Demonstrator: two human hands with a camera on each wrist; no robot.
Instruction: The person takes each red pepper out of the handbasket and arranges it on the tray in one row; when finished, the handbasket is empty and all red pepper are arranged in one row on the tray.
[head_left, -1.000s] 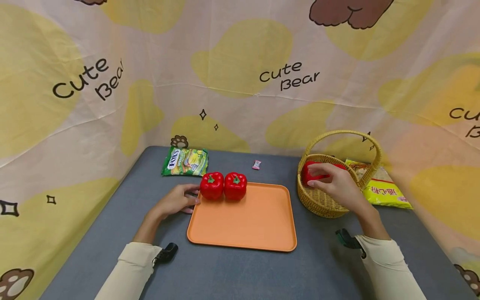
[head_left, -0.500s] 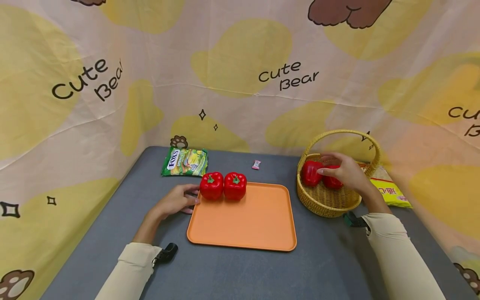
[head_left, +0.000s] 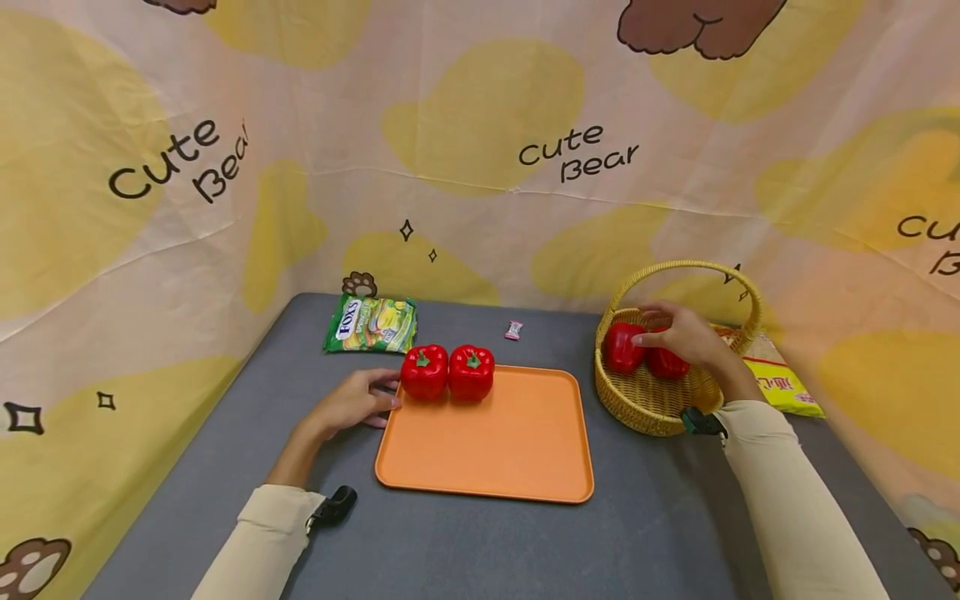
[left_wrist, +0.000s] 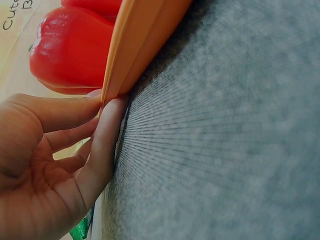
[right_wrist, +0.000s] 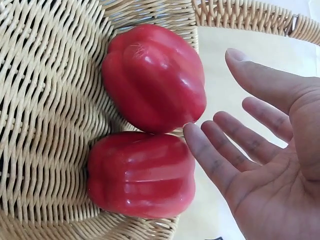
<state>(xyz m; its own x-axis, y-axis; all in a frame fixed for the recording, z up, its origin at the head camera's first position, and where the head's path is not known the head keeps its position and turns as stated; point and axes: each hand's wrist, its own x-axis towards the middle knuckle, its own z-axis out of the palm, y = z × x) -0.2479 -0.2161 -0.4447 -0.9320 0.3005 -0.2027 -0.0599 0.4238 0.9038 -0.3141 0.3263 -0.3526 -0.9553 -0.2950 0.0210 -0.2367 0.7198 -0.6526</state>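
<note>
Two red peppers (head_left: 424, 372) are borne, stems up, by the orange tray (head_left: 517, 446), set side by side at its 11 o'clock corner. Two more peppers (head_left: 624, 347) are held in the wicker basket (head_left: 637, 414): one is set toward 10 o'clock inside it, the other just beside, nearer its middle. With the tray taken as the dial's centre in the head view, the basket is placed between 2 and 3 o'clock, apart from the tray.

The tray's rim is pinched at about 10 o'clock by the left hand (head_left: 360, 402), with one digit laid over the edge and another beneath. The right hand (head_left: 684, 335) is held over the basket, below its arched handle, with thumb and fingers spread apart and nothing gripped. One fingertip is brought right to a pepper's edge; whether contact is made cannot be told.

At 10 to 11 o'clock a green bag (head_left: 375, 325) is laid flat, and just past 12 a small pink sweet (head_left: 513, 330). Near 3 o'clock, beyond the basket, a yellow bag (head_left: 783, 387) is partly hidden. All are borne by the grey table (head_left: 480, 550), backed by printed cloth (head_left: 465, 117).
</note>
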